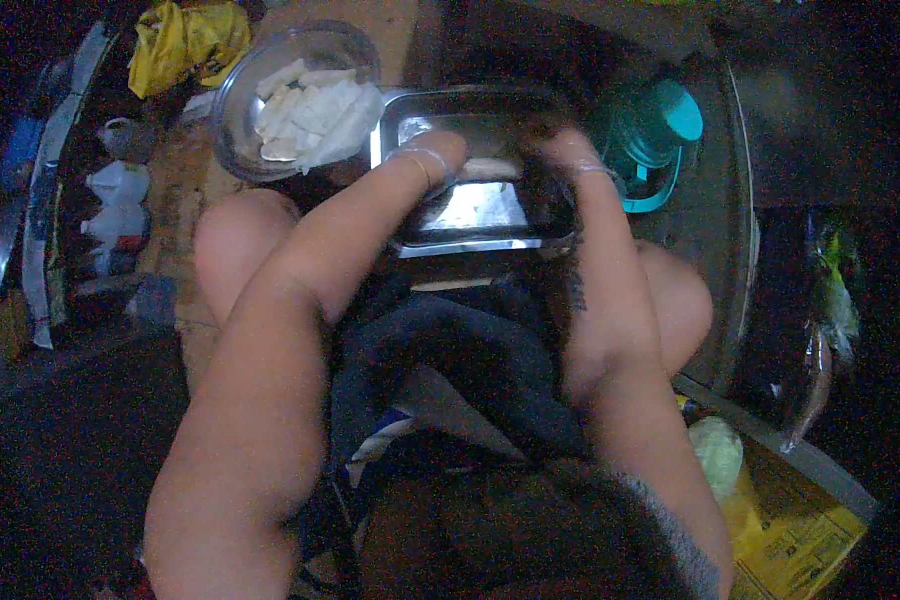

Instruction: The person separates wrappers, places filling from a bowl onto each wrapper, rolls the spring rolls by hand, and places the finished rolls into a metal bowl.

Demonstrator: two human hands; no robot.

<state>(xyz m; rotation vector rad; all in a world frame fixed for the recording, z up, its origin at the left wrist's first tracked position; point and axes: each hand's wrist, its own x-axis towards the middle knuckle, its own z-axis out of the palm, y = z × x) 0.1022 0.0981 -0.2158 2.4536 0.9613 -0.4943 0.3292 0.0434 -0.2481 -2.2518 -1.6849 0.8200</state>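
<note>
Head view shows the left hand [436, 157] and right hand [567, 150] over a shiny rectangular metal tray [480, 246], finger opening and hold impossible to tell, a pale elongated piece [491, 169] between them, which a loose grip could let slip.

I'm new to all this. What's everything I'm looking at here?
Metal tray: one, silver, centre
Pale piece: one, whitish, in the tray
Clear bowl: one, transparent, upper left
Pale strips: several, whitish, in the bowl
Yellow bag: one, yellow, top left
White bumpy object: one, white, left side
Teal container: one, teal, right of the tray
Leafy item: one, green, far right
Rounded item: one, pale green, lower right
Printed sheet: one, yellow, lower right
Knees: two, skin-toned, either side
Left hand: one, skin-toned, over the tray
Right hand: one, skin-toned, tray's right side
Dim edges hide other items.
</note>
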